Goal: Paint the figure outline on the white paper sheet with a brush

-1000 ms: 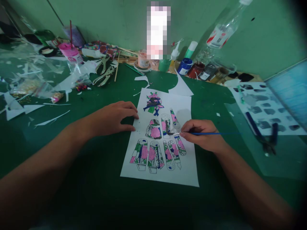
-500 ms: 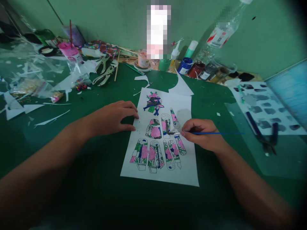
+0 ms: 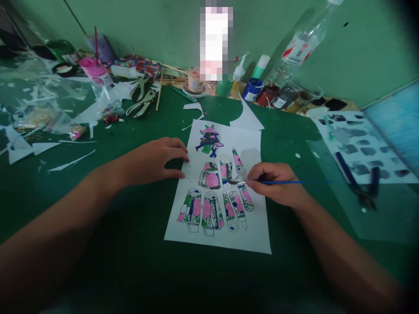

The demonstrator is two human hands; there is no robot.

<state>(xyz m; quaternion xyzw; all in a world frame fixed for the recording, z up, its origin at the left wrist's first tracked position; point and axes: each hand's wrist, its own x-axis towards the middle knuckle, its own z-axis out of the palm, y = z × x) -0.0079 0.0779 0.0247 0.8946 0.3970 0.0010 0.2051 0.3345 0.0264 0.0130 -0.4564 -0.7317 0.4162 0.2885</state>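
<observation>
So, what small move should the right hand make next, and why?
Probably the right hand should ease the slim blue-handled paintbrush slightly toward the wearer: its dark bristles seem to meet the dark stripe on the round-topped outlined shape, whose bottom looks mostly white. The left hand rests at the left edge of the white rectangular paper sheet, likely steadying it.

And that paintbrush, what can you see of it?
The paintbrush has a long, slim blue handle, a silvery, metal-looking collar and dark bristles. The right hand pinches it near the collar. It lies almost level across the view, bristles pointing left, seemingly touching the paper sheet at a dark stroke on an outlined shape.
</observation>
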